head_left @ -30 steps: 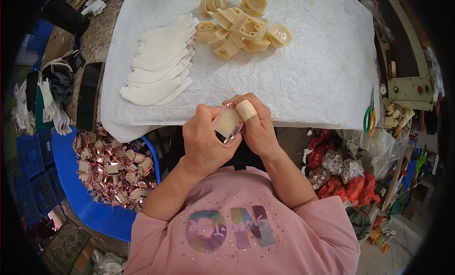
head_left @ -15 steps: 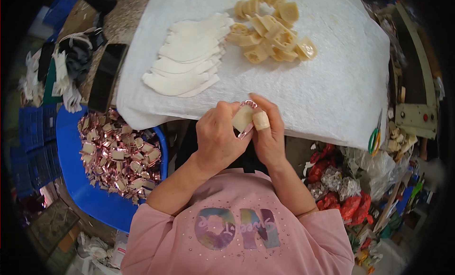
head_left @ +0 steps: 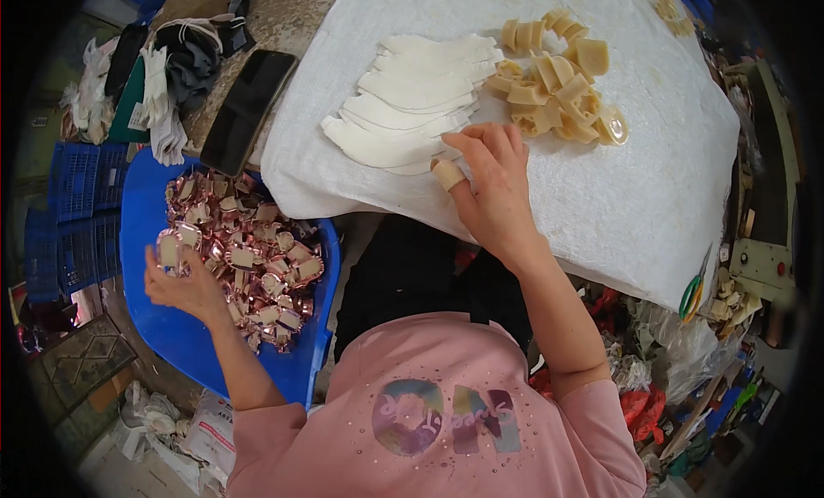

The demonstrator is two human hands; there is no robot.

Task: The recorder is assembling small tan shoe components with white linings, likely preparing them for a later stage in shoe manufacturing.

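My left hand (head_left: 190,288) is over the blue tub, thumb and fingers curled around a shiny pink metallic piece with a cream face (head_left: 176,245). Below it lies a heap of similar pink pieces (head_left: 257,258). My right hand (head_left: 498,185) reaches over the near side of the white-covered table, its thumb and index fingertip apart at the edge of some thin white sheets (head_left: 403,112). A tan wrap covers the end of its thumb. The sheets overlap in a fanned stack. Beyond my right hand sits a pile of curved, glossy tan pieces (head_left: 566,90).
The blue tub (head_left: 142,326) stands left of my lap. A black phone (head_left: 249,112) lies between it and the white cloth (head_left: 652,206). Gloves (head_left: 159,90) hang farther left. Scissors with green and orange handles (head_left: 690,298) hang at the right edge, above plastic bags (head_left: 678,348).
My hands have parted from around the pink piece. The left has carried it left over the tub; the right has moved forward to the white sheets. The view has shifted.
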